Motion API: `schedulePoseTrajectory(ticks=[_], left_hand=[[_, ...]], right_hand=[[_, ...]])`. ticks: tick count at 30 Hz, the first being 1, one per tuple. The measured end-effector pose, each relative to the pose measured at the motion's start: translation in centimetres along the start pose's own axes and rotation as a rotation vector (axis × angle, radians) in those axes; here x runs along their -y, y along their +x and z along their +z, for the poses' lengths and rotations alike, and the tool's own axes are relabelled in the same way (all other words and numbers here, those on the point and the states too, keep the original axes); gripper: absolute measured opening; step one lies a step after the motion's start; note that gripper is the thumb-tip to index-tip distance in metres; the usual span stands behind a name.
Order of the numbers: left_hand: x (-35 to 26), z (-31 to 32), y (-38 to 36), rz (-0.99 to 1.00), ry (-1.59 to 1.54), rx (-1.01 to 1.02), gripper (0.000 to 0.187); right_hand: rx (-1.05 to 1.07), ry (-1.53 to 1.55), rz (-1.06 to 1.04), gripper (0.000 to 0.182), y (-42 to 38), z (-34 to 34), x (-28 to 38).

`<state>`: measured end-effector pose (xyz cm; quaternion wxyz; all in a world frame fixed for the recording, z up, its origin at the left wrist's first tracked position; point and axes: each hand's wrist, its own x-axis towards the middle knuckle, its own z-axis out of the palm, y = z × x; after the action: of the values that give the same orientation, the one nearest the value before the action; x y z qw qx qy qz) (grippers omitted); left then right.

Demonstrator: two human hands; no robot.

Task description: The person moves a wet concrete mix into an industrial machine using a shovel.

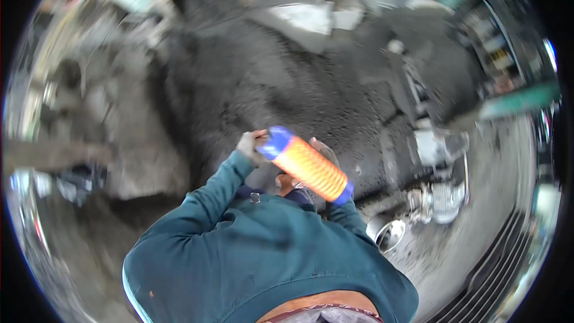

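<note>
The bottle (pixel 311 168) is at the center of the frame, slightly low, in front of the sweatshirt (pixel 281 257). It has an orange ribbed body and blue ends, and lies slanted, one end toward the upper left and the other toward the lower right.

Left hand (pixel 250 146): holds the upper-left blue end, fingers bent around it. Right hand (pixel 324 151): at the far side of the orange body, partly hidden by it; its fingers show past the upper edge. How far it is closed cannot be told.

A foot (pixel 286 184) shows just below the bottle. Dark ground (pixel 269 78) fills the upper center. At the right of the frame are a motor (pixel 443 202), a round metal opening (pixel 390 235) near it, and a green bar (pixel 520 102) above. Dark slats (pixel 493 269) occupy the lower right. Motion blurs the surroundings.
</note>
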<state>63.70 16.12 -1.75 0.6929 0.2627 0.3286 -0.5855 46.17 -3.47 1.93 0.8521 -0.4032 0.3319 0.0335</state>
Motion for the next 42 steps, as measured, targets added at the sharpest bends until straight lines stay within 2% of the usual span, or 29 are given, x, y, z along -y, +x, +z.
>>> schedulePoseTrajectory(ticks=[2,3,4,5,6,7,8,11,12,14,16,19,21,22,23,24,25,26,27,28,29,30,31,33,34,36,38,40,42], left_hand=[[1.3,0.0,-4.8,-0.261,-0.219,0.329,0.027],[2.0,-0.7,-7.3,-0.329,-0.266,0.473,0.028],[2.8,-1.8,-9.1,-0.335,-0.282,0.562,0.03],[3.7,-3.8,-10.7,-0.11,-0.13,0.579,0.027],[3.8,-1.2,-20.1,0.164,-0.154,0.193,0.031],[3.4,-6.7,-20.6,0.489,-0.163,0.239,0.035],[2.0,-9.6,-25.5,0.534,-0.218,0.165,0.033],[0.2,-16.9,-38.2,0.922,-0.075,0.173,0.04],[0.9,-19.5,-39.9,1.068,-0.226,0.27,0.062],[1.9,-21.4,-41.9,1.042,-0.196,0.087,0.049],[2.6,-26.2,-40.5,1.079,-0.224,0.114,0.04],[4.7,-30.8,-38.2,1.004,-0.267,-0.162,0.029],[7.8,-34.4,-33.7,0.974,-0.534,-0.261,0.031],[10.1,-35.7,-32.3,0.927,-0.617,-0.214,0.043],[13.6,-37.9,-29.6,0.929,-0.739,-0.49,0.049],[18.9,-39.7,-28.6,0.919,-0.813,-0.689,0.049],[24.1,-41.3,-27.5,0.895,-0.872,-0.893,0.049],[29.2,-40.7,-28.7,0.725,-1.09,-1.061,0.048],[33.5,-39.8,-28.7,0.841,-1.21,-0.996,0.056],[34.9,-35.3,-31.0,0.808,-1.204,-1.336,0.075],[42.6,-37.4,-32.2,1.002,-1.22,-1.064,0.074],[41.6,-35.3,-32.5,0.975,-1.21,-1.268,0.07],[39.2,-35.8,-31.7,0.969,-1.209,-1.38,0.065],[31.6,-39.2,-28.7,1.07,-1.143,-1.446,0.057],[27.0,-41.7,-26.6,1.172,-1.094,-1.424,0.052],[16.0,-43.8,-22.0,1.295,-1.009,-1.299,0.044],[-2.7,-35.2,-18.7,1.121,-0.972,-1.113,0.036],[-3.0,-37.0,-16.8,1.086,-1.023,-1.304,0.049],[0.0,-38.8,-15.9,1.174,-0.993,-1.308,0.051]], right_hand=[[-0.017,0.194,0.427,0.06,6.2,2.1,-6.4],[0.076,0.431,0.506,0.057,7.6,4.7,-8.4],[0.049,0.329,0.354,0.038,8.5,6.7,-9.7],[-0.079,0.312,0.294,0.028,11.2,7.2,-12.0],[-0.213,0.292,0.228,0.018,12.9,6.7,-14.2],[-0.247,0.332,0.085,0.013,11.8,7.6,-14.3],[-0.268,0.371,-0.068,0.01,11.5,9.0,-13.5],[-0.299,0.361,-0.231,0.015,12.2,11.9,-10.9],[-0.29,0.313,-0.302,0.02,12.7,13.3,-10.0],[-0.297,0.252,-0.344,0.03,14.0,17.1,-8.2],[-0.248,0.173,-0.38,0.03,15.1,22.5,-7.2],[-0.105,0.117,-0.082,0.013,19.2,28.1,-9.6],[-0.019,0.173,0.217,0.018,24.0,29.5,-16.0],[-0.063,-0.006,0.303,0.017,25.3,29.7,-20.4],[-0.171,-0.329,0.378,0.022,19.5,35.4,-21.1],[-0.179,-0.297,0.543,0.03,25.1,29.5,-30.9],[-0.028,-0.449,0.696,0.032,24.1,27.4,-37.5],[0.16,-0.604,0.824,0.035,22.7,25.7,-43.7],[0.119,-0.15,1.282,0.021,21.6,19.8,-56.1],[0.195,-0.253,1.199,0.018,16.7,22.8,-53.7],[0.262,-0.359,1.113,0.017,11.0,26.8,-50.3],[0.214,-0.614,1.063,0.019,7.7,31.2,-48.2],[0.15,-0.332,1.202,0.015,7.4,32.0,-49.9],[0.274,0.338,1.378,0.015,11.0,29.7,-57.0],[0.263,0.156,1.292,0.014,17.2,30.2,-58.5],[0.286,-0.255,1.063,0.012,36.3,36.5,-53.6],[0.31,-0.27,0.912,0.01,50.5,41.4,-47.1],[0.279,-0.203,0.786,0.006,54.4,45.4,-43.0],[0.134,-0.181,0.718,0.006,48.9,43.0,-42.5]])
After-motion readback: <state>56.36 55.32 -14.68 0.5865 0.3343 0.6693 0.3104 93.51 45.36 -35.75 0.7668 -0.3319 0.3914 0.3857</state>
